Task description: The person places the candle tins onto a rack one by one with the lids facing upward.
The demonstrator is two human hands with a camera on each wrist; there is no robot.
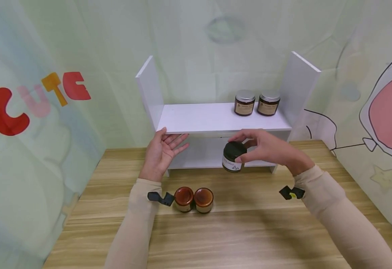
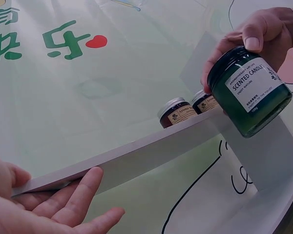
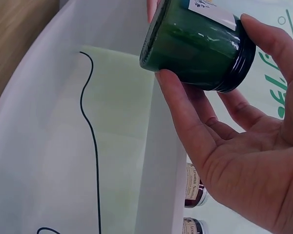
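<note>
Patterned cloth (image 1: 189,48) spans the top and both sides of the frame; we read red, pink and orange letters, CUTE, at upper left. Wood-grain table (image 1: 236,239) fills the bottom. White shelf (image 1: 196,116) sits just above centre: 2 boards, side panels rising at both ends of the upper board.

Beige left sleeve (image 1: 130,228) enters at lower left, beige right sleeve (image 1: 351,224) at lower right. Right hand (image 1: 271,149), right of centre: thumb and bent fingers pinch the green jar (image 1: 233,158). Left hand (image 1: 160,155), left of centre: thumb over the upper board's front edge, fingers beneath it, spread apart, palm showing; we note it holds the shelf near its left end.

Green jar: dark lid uppermost, up off the table in front of the shelf, just right of the frame's middle. In the left wrist view we read SCENTED CANDLE on its white label.

2 silver-lidded jars (image 1: 244,102) stand upright on the upper board, toward its right end, near each other, tan labels facing out. 2 reddish-brown jars (image 1: 204,201) stand side by side on the table, below centre; we cannot tell whether they touch.

Smallest: 2 black pieces (image 1: 291,192), 1 at each wrist.
</note>
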